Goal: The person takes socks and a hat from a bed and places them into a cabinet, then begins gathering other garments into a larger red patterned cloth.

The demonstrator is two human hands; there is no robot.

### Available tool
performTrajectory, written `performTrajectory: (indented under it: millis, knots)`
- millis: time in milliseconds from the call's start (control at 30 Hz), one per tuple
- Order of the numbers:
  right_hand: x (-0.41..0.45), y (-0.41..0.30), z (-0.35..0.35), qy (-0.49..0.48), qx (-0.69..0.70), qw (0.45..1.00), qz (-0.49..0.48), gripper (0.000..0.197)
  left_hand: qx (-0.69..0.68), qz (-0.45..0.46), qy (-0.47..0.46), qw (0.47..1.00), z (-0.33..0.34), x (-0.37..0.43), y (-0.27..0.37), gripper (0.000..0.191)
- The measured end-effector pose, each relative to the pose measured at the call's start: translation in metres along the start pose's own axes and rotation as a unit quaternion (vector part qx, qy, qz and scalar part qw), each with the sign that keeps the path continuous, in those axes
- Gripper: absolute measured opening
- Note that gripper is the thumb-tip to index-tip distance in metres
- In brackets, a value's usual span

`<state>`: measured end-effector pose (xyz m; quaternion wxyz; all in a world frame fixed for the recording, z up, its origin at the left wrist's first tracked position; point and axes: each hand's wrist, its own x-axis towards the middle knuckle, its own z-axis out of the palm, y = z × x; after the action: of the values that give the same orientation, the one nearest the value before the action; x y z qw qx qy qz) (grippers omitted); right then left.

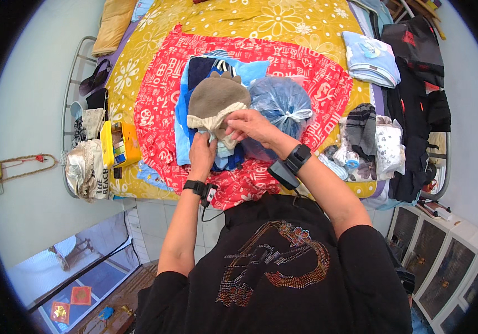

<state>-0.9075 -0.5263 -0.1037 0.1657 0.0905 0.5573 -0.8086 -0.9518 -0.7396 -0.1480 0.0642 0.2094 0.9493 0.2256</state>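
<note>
A brown cloth hat (219, 97) with small spikes on its crown and a cream band lies on a pile of blue clothes (182, 144). My right hand (252, 127) has its fingertips bent onto the cream band, which hangs in a loose fold below them. At the hat's lower left, my left hand (202, 153) pinches the edge of a pale striped cloth (223, 150), partly hidden by the fold. Right of the hat sits a tied clear plastic bag (278, 102) with blue contents. Beneath everything spreads a red patterned cloth (155, 83).
The bed has a yellow floral sheet (124, 79). On its left stand an open yellow box (129, 144) and a cream cloth bag (91, 167). To the right lie a folded light-blue blanket (370, 58), a grey knit item (361, 129) and a white patterned packet (389, 148). Metal rails (70, 75) bound the bed.
</note>
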Motion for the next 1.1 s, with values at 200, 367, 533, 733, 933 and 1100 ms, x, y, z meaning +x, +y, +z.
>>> performTrajectory:
  millis: [200,367,533,733,933,1100]
  knots:
    - [-0.048,0.009,-0.037,0.063,-0.021,0.998,0.024,0.023,-0.576,-0.163,-0.111,0.794,-0.060,-0.011,0.017,0.029]
    - [-0.071,0.015,-0.032,0.040,-0.018,0.999,0.021,0.034,-0.749,-0.172,-0.074,0.636,-0.119,-0.023,0.025,0.038]
    - [-0.079,0.016,-0.014,0.006,0.062,0.998,0.012,0.043,-0.753,-0.139,-0.020,0.643,-0.161,-0.028,0.046,0.040]
    - [-0.107,0.016,0.010,-0.208,0.256,0.942,0.055,0.063,-0.630,-0.031,-0.152,0.761,-0.167,-0.052,0.098,0.039]
    - [-0.156,0.054,0.005,0.050,0.374,0.925,-0.047,0.036,-0.510,-0.027,-0.518,0.686,-0.079,-0.054,0.132,0.012]
    - [-0.215,0.110,-0.037,0.346,0.403,0.842,-0.092,0.032,-0.508,-0.073,-0.533,0.673,0.021,-0.034,0.139,0.014]
